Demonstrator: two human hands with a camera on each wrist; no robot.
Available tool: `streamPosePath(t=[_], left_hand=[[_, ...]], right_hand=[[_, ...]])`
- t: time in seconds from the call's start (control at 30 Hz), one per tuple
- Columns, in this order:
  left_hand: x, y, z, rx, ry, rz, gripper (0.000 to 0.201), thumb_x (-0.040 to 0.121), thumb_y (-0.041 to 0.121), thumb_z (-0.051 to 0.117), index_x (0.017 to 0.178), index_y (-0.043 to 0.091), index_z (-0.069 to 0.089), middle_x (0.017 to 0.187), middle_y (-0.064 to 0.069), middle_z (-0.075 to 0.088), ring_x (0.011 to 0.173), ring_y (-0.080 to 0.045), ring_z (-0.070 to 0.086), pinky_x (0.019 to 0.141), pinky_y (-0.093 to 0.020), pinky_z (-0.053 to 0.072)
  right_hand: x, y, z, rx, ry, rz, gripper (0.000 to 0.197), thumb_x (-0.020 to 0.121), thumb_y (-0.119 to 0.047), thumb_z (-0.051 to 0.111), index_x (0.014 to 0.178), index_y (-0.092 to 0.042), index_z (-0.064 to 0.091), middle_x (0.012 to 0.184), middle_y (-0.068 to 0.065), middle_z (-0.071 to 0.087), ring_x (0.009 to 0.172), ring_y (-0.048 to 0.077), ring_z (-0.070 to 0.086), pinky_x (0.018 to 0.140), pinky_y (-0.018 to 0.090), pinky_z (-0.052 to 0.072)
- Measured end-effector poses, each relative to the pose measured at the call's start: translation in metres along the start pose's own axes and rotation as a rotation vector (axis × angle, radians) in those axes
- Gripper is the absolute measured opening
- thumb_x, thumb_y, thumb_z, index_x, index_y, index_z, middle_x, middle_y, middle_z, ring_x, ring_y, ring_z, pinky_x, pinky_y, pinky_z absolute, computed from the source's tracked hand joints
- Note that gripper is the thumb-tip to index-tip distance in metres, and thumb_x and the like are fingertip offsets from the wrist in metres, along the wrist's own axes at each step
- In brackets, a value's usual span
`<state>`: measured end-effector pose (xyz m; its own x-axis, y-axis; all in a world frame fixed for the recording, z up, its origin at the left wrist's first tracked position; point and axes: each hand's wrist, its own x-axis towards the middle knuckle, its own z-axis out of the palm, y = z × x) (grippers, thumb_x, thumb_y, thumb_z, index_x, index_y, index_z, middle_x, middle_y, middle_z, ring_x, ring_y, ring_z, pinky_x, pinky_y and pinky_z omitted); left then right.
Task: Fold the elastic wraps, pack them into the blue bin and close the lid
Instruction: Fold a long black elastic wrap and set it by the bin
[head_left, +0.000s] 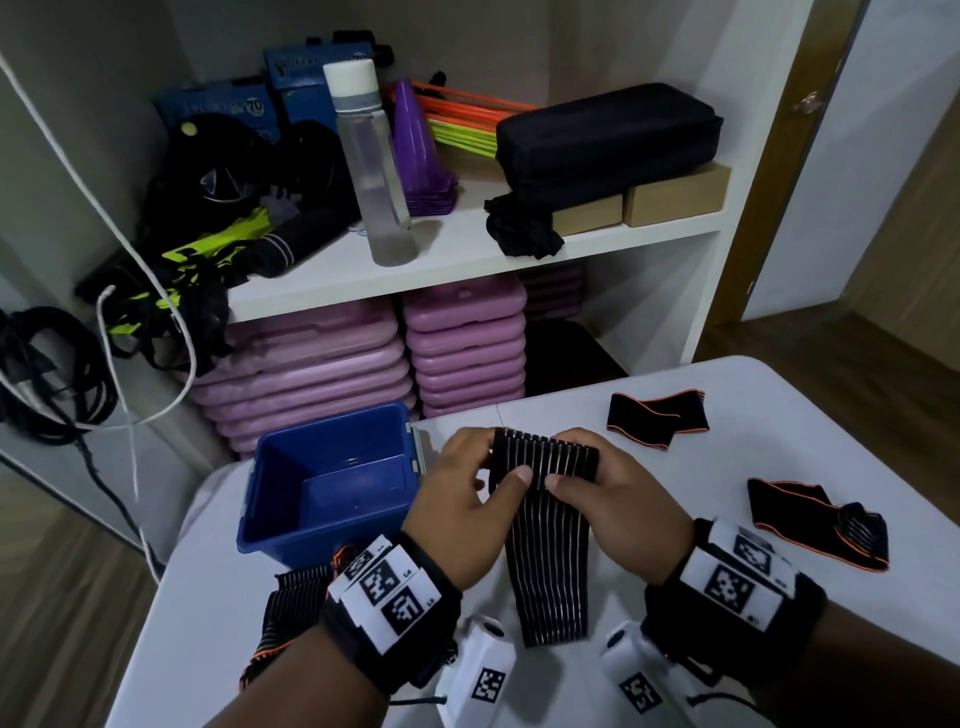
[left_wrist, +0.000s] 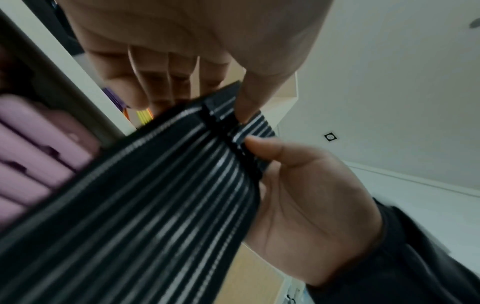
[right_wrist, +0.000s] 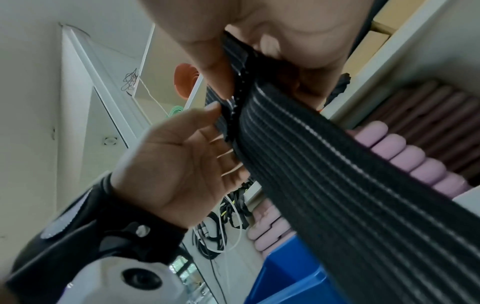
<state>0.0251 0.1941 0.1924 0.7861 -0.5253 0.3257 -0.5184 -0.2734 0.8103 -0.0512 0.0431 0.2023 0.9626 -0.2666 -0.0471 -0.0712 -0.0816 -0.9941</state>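
Note:
A black elastic wrap with thin white stripes (head_left: 550, 551) hangs down over the white table (head_left: 779, 649), its top folded over. My left hand (head_left: 467, 499) and right hand (head_left: 613, 499) both pinch that folded top edge, thumbs in front and fingers behind. The left wrist view shows the striped wrap (left_wrist: 155, 195) between thumb and fingers. In the right wrist view the same wrap (right_wrist: 324, 164) runs diagonally. The open blue bin (head_left: 332, 483) stands just left of my hands and looks empty. Two black wraps with orange edging (head_left: 657, 418) (head_left: 815, 525) lie on the right. Another striped wrap (head_left: 291, 597) lies under my left wrist.
Behind the table stands a white shelf unit (head_left: 467, 260) holding a clear bottle (head_left: 371, 161), purple cones, a black case and cardboard boxes. Stacked pink cases (head_left: 462, 353) fill the lower shelf. Black and white cables (head_left: 57, 374) hang at the left.

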Motion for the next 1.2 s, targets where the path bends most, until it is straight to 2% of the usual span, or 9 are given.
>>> streamPosePath(t=[0.1,0.2,0.33,0.5,0.7,0.83,0.97,1.1,1.2], left_hand=[[0.001,0.013,0.021,-0.146,-0.017,-0.045,0.012,0.091,0.024,0.052,0.100,0.028,0.057,0.087,0.012,0.064,0.080,-0.005,0.062,0.070,-0.023,0.051],[0.005,0.027,0.048,-0.240,0.059,-0.065,0.014,0.090,0.022,0.046,0.100,0.026,0.054,0.084,0.007,0.063,0.075,-0.010,0.062,0.069,-0.030,0.052],[0.015,0.042,0.082,-0.236,0.177,-0.081,0.015,0.090,0.022,0.044,0.103,0.023,0.051,0.082,0.010,0.062,0.073,-0.008,0.060,0.068,-0.024,0.049],[0.027,0.049,0.108,-0.079,0.172,-0.083,0.022,0.092,0.031,0.044,0.112,0.021,0.047,0.085,0.017,0.061,0.071,-0.006,0.061,0.069,-0.037,0.052],[0.036,0.058,0.133,0.180,0.142,-0.013,0.016,0.098,0.032,0.045,0.110,0.023,0.042,0.080,0.017,0.058,0.076,-0.004,0.060,0.064,-0.027,0.046],[0.039,0.064,0.149,0.238,0.149,0.001,0.019,0.097,0.038,0.043,0.110,0.026,0.039,0.077,0.011,0.061,0.067,-0.007,0.061,0.061,-0.030,0.046],[0.037,0.068,0.161,0.051,0.169,-0.088,0.027,0.089,0.026,0.049,0.115,0.023,0.042,0.087,0.008,0.064,0.080,-0.005,0.063,0.070,-0.028,0.050],[0.029,0.060,0.168,-0.209,0.150,-0.209,0.048,0.082,0.017,0.064,0.126,0.023,0.044,0.104,0.009,0.067,0.096,-0.011,0.067,0.082,-0.033,0.056],[0.020,0.044,0.173,-0.301,0.107,-0.333,0.044,0.079,0.019,0.070,0.118,0.026,0.052,0.105,0.004,0.070,0.098,-0.014,0.068,0.084,-0.038,0.056]], right_hand=[[0.003,-0.002,-0.007,0.102,0.046,0.053,0.018,0.092,0.001,0.053,0.094,-0.017,0.055,0.069,0.001,0.061,0.064,0.013,0.062,0.058,0.026,0.049],[0.010,-0.002,-0.019,0.179,0.101,0.068,0.022,0.090,0.002,0.051,0.094,-0.020,0.051,0.070,0.004,0.057,0.066,0.016,0.058,0.062,0.031,0.047],[0.017,-0.005,-0.044,0.218,0.138,0.043,0.022,0.090,-0.001,0.051,0.092,-0.023,0.050,0.071,0.004,0.054,0.070,0.018,0.055,0.068,0.035,0.044],[0.025,-0.004,-0.086,0.138,-0.002,0.065,0.021,0.088,-0.006,0.052,0.094,-0.026,0.050,0.076,0.005,0.057,0.074,0.019,0.057,0.072,0.037,0.047],[0.029,0.004,-0.135,0.046,-0.151,0.050,0.010,0.093,-0.012,0.055,0.098,-0.019,0.050,0.076,-0.003,0.057,0.072,0.004,0.057,0.068,0.022,0.047],[0.030,0.014,-0.153,0.157,-0.217,0.080,0.008,0.094,-0.014,0.057,0.099,-0.020,0.057,0.083,-0.004,0.068,0.086,0.010,0.066,0.083,0.028,0.051],[0.034,0.024,-0.157,0.196,-0.215,0.075,0.018,0.093,-0.018,0.058,0.111,-0.019,0.062,0.105,0.005,0.073,0.105,0.022,0.067,0.102,0.048,0.047],[0.038,0.021,-0.157,0.263,-0.221,0.013,0.022,0.099,-0.013,0.052,0.119,-0.011,0.060,0.111,0.010,0.071,0.107,0.024,0.067,0.096,0.042,0.052],[0.046,0.013,-0.154,0.402,-0.166,0.023,0.023,0.099,-0.009,0.050,0.120,-0.002,0.057,0.107,0.016,0.069,0.100,0.028,0.066,0.094,0.047,0.052]])
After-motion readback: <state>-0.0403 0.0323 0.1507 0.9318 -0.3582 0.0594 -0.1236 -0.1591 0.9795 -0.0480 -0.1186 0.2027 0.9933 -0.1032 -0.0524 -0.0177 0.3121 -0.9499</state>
